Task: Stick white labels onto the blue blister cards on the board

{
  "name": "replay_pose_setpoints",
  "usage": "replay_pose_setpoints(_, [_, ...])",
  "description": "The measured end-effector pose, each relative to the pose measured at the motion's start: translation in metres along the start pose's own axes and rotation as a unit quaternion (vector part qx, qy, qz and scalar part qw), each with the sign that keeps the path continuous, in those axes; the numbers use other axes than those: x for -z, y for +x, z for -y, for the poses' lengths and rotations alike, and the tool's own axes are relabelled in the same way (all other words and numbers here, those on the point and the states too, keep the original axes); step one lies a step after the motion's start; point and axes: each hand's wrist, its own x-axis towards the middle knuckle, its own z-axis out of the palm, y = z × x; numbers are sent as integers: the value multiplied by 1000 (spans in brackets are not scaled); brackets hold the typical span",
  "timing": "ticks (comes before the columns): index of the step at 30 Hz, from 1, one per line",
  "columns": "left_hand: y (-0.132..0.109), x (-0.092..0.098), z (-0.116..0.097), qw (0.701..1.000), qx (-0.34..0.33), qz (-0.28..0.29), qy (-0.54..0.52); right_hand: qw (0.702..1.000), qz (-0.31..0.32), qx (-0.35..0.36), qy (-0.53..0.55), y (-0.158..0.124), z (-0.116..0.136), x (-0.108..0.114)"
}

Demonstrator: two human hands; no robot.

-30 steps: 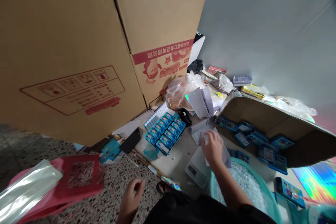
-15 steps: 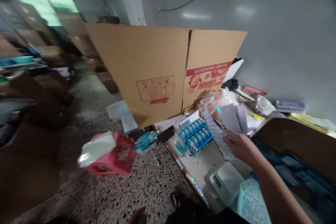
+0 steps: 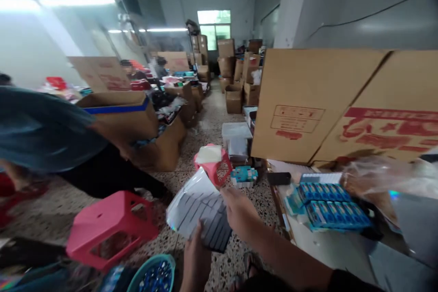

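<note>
In front of me, above the speckled floor, I hold a stack of white sheets with dark stripes [image 3: 195, 205]; part of it shines like plastic. My left hand [image 3: 197, 253] grips its lower edge, thumb lying on top. At the right edge, my right hand [image 3: 241, 212] has its fingers closed on the same sheets. To the right, on the worktable [image 3: 325, 248], are two rows of small blue boxes [image 3: 333, 207]. A dark phone-like object [image 3: 278, 178] lies near the table's edge.
A pink stool [image 3: 102, 223] is at left, another pink stool [image 3: 214, 164] ahead. A basin [image 3: 153, 276] of blue pieces sits below. A person in a blue shirt [image 3: 44, 127] bends at left. A tall cardboard panel [image 3: 308, 86] borders the table; cartons [image 3: 234, 100] line the aisle.
My view has swung left. My right hand has brought the striped sheets from the table out over the floor, and my left hand has come up to hold them too.
</note>
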Motion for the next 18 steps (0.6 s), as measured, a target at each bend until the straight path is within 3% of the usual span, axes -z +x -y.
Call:
replay_pose_setpoints(4, [-13,4,5,999,9,-33,-32,991,103,90,1,-20,9,-34])
replay_pose_setpoints(8, [-24,2,7,994,27,-62,-86,973,186,134,30,-38,7,-44])
replay_pose_setpoints(12, [-36,-1,7,973,69,-89,-202,972,192,65,116,-33,-3,-34])
replay_pose_setpoints(16, [-41,1,5,971,123,-96,-181,944,257,-65,194,-21,-18,-24])
replay_pose_setpoints(18, [-42,-1,0,972,148,-75,-166,927,288,-91,221,-18,-24,-22])
